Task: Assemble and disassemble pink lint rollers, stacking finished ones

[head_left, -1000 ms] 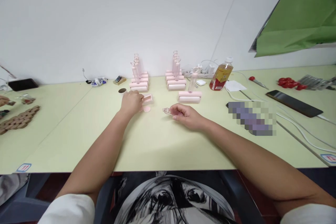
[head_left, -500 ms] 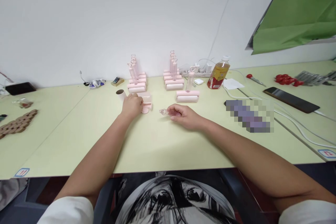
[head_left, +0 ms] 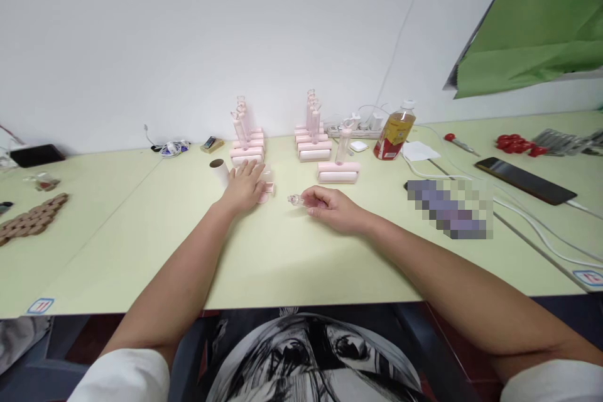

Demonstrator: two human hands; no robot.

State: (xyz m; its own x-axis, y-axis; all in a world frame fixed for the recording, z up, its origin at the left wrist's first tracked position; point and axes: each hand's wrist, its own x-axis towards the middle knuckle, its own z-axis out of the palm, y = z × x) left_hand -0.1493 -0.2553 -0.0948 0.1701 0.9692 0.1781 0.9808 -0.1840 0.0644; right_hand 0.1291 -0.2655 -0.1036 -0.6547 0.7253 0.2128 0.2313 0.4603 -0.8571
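A clear pinkish handle (head_left: pixel 296 200) sits midway across the tabletop (head_left: pixel 301 264), the right hand's (head_left: pixel 332 206) fingers curled around it. The left hand (head_left: pixel 245 187), fingers spread without visible hold, partly covers pale pink pieces (head_left: pixel 269 189). Pink rollers (head_left: pixel 338 172) stand toward the far edge.

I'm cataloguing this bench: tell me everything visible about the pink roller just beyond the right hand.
The pink roller lies crosswise, its pink, plastic-looking bar above a white cylinder. A slim, translucent pink handle rises nearly upright from it, ending in a loop. It rests on the table just beyond the right hand; no hand holds it.
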